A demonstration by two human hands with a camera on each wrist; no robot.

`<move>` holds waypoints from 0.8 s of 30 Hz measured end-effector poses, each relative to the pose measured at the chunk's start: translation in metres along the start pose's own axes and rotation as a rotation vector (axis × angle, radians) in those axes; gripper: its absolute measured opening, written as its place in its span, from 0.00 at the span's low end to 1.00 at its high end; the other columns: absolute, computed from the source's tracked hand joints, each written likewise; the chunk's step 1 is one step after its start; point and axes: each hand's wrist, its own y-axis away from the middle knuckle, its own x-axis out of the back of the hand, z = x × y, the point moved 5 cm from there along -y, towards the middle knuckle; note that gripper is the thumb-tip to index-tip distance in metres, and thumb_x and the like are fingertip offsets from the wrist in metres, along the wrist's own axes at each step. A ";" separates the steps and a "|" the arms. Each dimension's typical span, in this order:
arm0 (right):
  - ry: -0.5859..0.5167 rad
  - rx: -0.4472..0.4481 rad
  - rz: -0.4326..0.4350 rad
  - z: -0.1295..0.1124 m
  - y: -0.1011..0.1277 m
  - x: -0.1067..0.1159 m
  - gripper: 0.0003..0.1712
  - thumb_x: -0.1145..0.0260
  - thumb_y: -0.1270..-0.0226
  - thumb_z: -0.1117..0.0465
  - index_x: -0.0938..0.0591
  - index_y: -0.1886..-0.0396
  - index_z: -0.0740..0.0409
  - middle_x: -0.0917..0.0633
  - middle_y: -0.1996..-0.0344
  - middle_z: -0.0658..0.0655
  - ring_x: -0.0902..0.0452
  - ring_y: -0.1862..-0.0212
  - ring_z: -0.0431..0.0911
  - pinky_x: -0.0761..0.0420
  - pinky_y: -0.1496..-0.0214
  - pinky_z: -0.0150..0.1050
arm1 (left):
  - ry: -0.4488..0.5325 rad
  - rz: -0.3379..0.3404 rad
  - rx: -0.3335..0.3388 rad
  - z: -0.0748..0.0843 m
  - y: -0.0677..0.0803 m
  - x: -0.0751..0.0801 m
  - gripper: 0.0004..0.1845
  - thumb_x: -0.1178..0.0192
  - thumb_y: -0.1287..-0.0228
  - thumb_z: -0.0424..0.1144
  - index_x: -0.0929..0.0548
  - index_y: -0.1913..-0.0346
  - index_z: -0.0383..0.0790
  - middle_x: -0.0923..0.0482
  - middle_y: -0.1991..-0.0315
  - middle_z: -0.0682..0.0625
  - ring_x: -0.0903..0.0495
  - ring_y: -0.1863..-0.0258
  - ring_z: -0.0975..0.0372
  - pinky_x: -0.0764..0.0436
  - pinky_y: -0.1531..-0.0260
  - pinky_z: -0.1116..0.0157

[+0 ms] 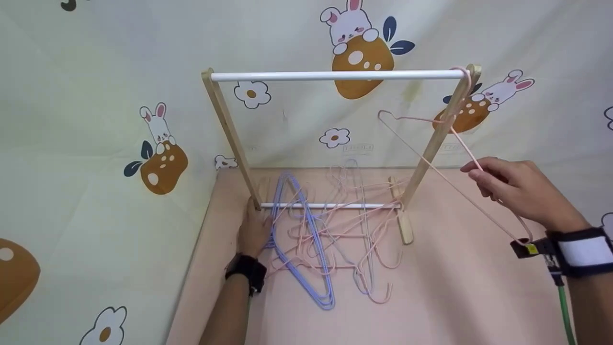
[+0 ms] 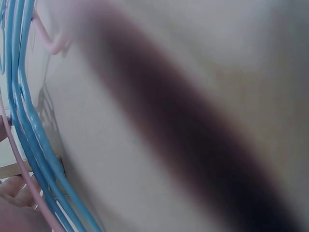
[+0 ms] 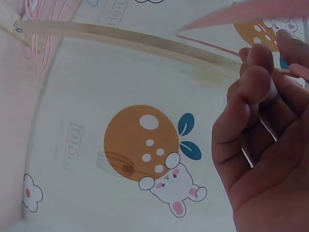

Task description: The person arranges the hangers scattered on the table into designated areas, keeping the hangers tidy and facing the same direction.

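Note:
My right hand pinches the side of a pink hanger between thumb and fingers. This hanger's hook loops over the right end of the white top rail of a small wooden garment rack. In the right wrist view the same fingers are curled at the pink wire. Low at the left, my left hand grips the bottom of the rack's left post, partly hidden behind blue hangers. Those blue hangers pass close by the hand in the left wrist view.
A tangle of pink hangers and pale blue-grey ones lies on the pink surface, around the white lower bar. The rack's right foot stands beside the pile. A patterned sheet rises behind and to the left.

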 end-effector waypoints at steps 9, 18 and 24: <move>0.006 -0.004 -0.004 0.003 -0.005 0.003 0.15 0.43 0.09 0.60 0.13 0.47 0.63 0.22 0.75 0.52 0.28 0.74 0.45 0.29 0.74 0.33 | -0.031 0.005 0.023 0.003 0.003 0.002 0.48 0.34 0.21 0.41 0.51 0.10 0.40 0.29 0.23 0.30 0.15 0.59 0.43 0.18 0.59 0.44; 0.096 0.011 -0.006 -0.008 0.009 0.003 0.13 0.35 0.15 0.61 0.13 0.42 0.66 0.21 0.75 0.49 0.28 0.75 0.43 0.27 0.76 0.34 | -0.022 0.011 0.000 0.004 0.002 0.001 0.47 0.35 0.21 0.41 0.51 0.10 0.39 0.32 0.21 0.31 0.15 0.58 0.43 0.18 0.58 0.43; 0.135 -0.006 0.023 -0.005 0.018 -0.002 0.14 0.35 0.16 0.64 0.14 0.39 0.66 0.19 0.74 0.49 0.28 0.73 0.42 0.29 0.76 0.34 | -0.031 0.002 0.009 0.001 0.001 0.000 0.47 0.36 0.20 0.42 0.52 0.10 0.40 0.35 0.18 0.33 0.14 0.54 0.42 0.18 0.56 0.43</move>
